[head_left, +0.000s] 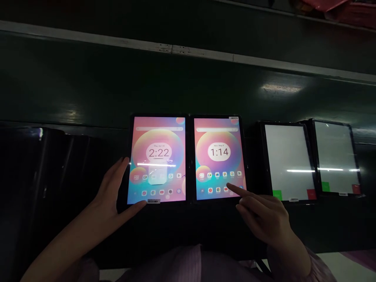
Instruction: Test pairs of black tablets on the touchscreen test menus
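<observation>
Tablet with the 2:22 clock (160, 137), flat and face-up in the head view, just right of the left hand (107, 197). Left hand spread wide, thumb at the bottom edge beside a small label (153, 201), fingers at the outer side: probably a light steadying of the near corner, with most of the glass left uncovered. Tablet with the 1:14 clock (219, 135) close alongside, between the hands, also lit and face-up, upright to the wearer and so easy to read and compare. Right hand (266, 215) narrow, index finger extended over the lower icons, other fingers curled in and nothing visible within; a pose suited to touching one small spot, though impossible to tell whether in contact or just above the glass. Both tablets apparently borne by the dark worktop (205, 227) rather than by any grip. Beyond the right hand, two white-screened tablets (289, 156) (335, 152) in a similar row, green and red squares at their lower corners, likely within easy reach. Left of the left hand, dark slabs (26, 168), too dim to identify.
</observation>
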{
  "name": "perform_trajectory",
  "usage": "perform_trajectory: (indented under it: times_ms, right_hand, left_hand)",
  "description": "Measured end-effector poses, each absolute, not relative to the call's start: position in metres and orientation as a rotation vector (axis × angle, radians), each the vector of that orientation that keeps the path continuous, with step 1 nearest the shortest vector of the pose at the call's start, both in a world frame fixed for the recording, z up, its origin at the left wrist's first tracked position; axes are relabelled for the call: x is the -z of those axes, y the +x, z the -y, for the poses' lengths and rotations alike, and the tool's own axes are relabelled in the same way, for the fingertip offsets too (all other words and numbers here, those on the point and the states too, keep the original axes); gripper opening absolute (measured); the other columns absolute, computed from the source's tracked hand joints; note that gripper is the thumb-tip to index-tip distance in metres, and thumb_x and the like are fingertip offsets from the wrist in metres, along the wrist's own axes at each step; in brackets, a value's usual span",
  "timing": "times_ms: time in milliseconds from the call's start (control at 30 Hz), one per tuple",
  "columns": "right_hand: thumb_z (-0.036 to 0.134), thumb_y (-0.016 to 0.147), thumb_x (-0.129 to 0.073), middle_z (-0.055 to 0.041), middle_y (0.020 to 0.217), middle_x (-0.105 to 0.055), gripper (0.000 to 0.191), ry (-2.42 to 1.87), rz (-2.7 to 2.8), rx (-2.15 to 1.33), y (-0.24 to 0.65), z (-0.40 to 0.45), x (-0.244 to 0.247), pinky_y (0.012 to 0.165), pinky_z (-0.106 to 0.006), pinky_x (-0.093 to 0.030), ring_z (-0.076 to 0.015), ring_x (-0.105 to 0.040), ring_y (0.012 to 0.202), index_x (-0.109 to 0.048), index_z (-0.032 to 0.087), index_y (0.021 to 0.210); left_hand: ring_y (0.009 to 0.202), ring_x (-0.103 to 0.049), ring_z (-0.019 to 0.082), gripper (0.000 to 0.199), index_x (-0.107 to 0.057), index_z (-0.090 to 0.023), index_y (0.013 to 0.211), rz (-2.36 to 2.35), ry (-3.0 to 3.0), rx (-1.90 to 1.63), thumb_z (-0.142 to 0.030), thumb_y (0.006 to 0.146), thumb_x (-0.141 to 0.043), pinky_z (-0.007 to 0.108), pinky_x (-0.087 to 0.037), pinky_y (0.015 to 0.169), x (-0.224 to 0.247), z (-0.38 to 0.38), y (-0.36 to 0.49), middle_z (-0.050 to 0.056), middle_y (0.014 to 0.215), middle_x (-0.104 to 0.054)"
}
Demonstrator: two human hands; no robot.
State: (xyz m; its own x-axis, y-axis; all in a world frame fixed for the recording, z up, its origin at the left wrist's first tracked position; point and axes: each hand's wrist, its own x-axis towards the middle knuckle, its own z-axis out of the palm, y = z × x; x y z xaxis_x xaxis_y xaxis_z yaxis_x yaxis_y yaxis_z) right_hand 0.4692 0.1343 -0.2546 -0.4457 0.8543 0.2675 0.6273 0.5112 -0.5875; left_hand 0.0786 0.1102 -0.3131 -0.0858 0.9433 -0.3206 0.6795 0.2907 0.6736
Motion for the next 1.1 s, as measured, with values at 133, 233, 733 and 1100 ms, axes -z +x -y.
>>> perform_trajectory:
  times_ms: [133,233,733,1100]
  right_hand:
    - [0.014,0.108,-0.054,-0.0113,0.11,-0.085,0.032,-1.141,2.239,-0.617,0.463,-0.131,0.254,0.039,-0.023,-0.049,-0.006,-0.055,0.039,-0.056,0.021,0.078]
    - [0.017,0.113,-0.049,-0.0114,0.11,-0.085,0.039,-1.114,2.296,-0.624,0.456,-0.129,0.257,0.041,-0.024,-0.047,-0.0055,-0.054,0.04,-0.055,0.02,0.075]
    - [0.026,0.119,-0.038,-0.0063,0.104,-0.086,0.052,-1.067,2.391,-0.673,0.43,-0.133,0.259,0.04,-0.025,-0.041,-0.0051,-0.051,0.04,-0.054,0.021,0.071]
    - [0.025,0.119,-0.041,-0.004,0.095,-0.086,0.052,-1.089,2.36,-0.647,0.434,-0.132,0.253,0.043,-0.025,-0.041,-0.0047,-0.051,0.04,-0.052,0.021,0.068]
  left_hand:
    - [0.159,-0.033,0.054,0.105,-0.019,-0.048,0.172,-1.816,1.68,-0.346,-0.077,0.084,-0.069,0.085,-0.032,0.116,0.311,-0.109,0.08,0.011,0.179,-0.029]
    - [0.163,-0.029,0.05,0.101,-0.011,-0.048,0.173,-1.8,1.719,-0.281,-0.076,0.09,-0.061,0.081,-0.035,0.118,0.306,-0.109,0.085,0.01,0.181,-0.023]
    - [0.166,-0.029,0.034,0.117,-0.034,-0.036,0.169,-1.809,1.007,-0.526,-0.075,0.07,-0.082,0.051,-0.043,0.123,0.303,-0.116,0.081,0.006,0.181,-0.031]
    - [0.167,-0.026,0.035,0.112,-0.02,-0.056,0.169,-1.781,1.031,-0.531,-0.07,0.077,-0.083,0.06,-0.04,0.122,0.305,-0.108,0.075,0.0,0.182,-0.028]
